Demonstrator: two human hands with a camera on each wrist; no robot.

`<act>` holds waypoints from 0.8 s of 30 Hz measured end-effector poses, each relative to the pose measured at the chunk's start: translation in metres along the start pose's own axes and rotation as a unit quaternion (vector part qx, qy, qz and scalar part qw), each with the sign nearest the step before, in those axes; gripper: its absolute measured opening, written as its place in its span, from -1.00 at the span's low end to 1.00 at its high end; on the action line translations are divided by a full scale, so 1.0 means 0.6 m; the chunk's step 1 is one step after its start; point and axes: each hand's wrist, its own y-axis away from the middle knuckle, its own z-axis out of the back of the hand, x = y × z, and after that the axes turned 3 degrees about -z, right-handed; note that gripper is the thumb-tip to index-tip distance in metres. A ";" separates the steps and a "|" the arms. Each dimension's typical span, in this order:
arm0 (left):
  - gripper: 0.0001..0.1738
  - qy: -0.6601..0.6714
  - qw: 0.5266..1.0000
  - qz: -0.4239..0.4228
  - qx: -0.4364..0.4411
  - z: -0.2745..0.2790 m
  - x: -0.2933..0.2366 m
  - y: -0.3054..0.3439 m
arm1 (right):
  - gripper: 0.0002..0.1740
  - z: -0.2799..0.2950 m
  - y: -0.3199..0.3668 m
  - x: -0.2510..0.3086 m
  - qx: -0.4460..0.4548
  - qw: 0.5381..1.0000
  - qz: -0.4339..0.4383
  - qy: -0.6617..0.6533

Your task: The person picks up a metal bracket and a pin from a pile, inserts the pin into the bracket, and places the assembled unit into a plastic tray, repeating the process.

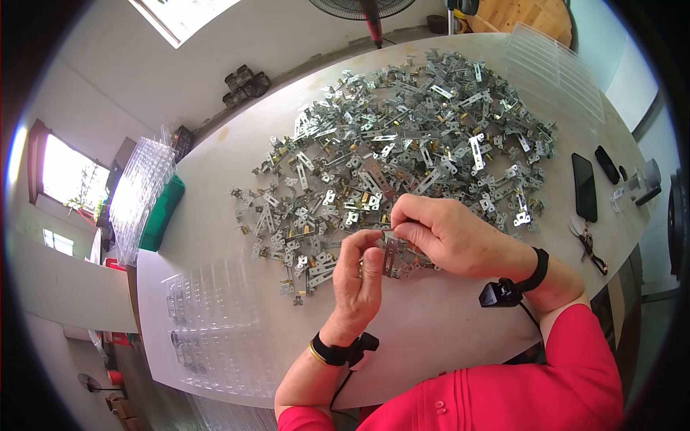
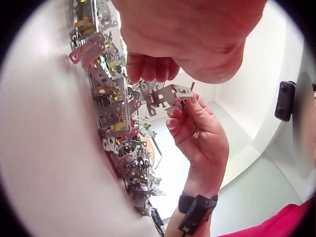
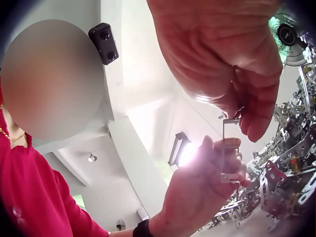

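A slotted metal bracket [image 1: 390, 258] with bent ends stands upright between the two hands, in front of the heap. My left hand [image 1: 357, 287] holds it by its side, fingers curled behind it. At its upper end, the thumb and index finger of my right hand [image 1: 449, 233] pinch it. In the left wrist view the bracket [image 2: 170, 94] shows cut-outs, and a thin dark pin [image 2: 192, 86] sticks up by the right fingertips. The right wrist view shows the bracket [image 3: 224, 131] edge-on, its top end partly hidden by the right fingers.
A wide heap of metal brackets [image 1: 402, 129], some with brass-coloured parts, covers the table's middle. Clear plastic trays [image 1: 223, 323] lie at left, another tray [image 1: 553, 72] at far right. A phone [image 1: 584, 187] and scissors [image 1: 589, 248] lie at right. A green bin [image 1: 162, 215] stands beyond the left edge.
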 end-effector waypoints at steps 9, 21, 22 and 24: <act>-0.43 0.143 0.985 0.077 0.059 0.014 0.013 -0.008 | -0.92 0.000 -0.012 -0.021 -0.071 0.984 -0.040 -0.160; -0.57 0.205 0.952 0.126 0.188 0.022 -0.006 -0.009 | -0.90 0.012 -0.014 -0.016 -0.053 0.980 -0.059 -0.180; -0.58 0.196 0.953 0.121 0.196 0.022 -0.004 -0.008 | -0.92 0.015 -0.013 -0.014 -0.037 0.982 -0.065 -0.171; -0.61 0.190 0.960 0.107 0.178 0.016 -0.002 -0.006 | -0.93 0.017 -0.014 -0.012 -0.021 0.984 -0.070 -0.161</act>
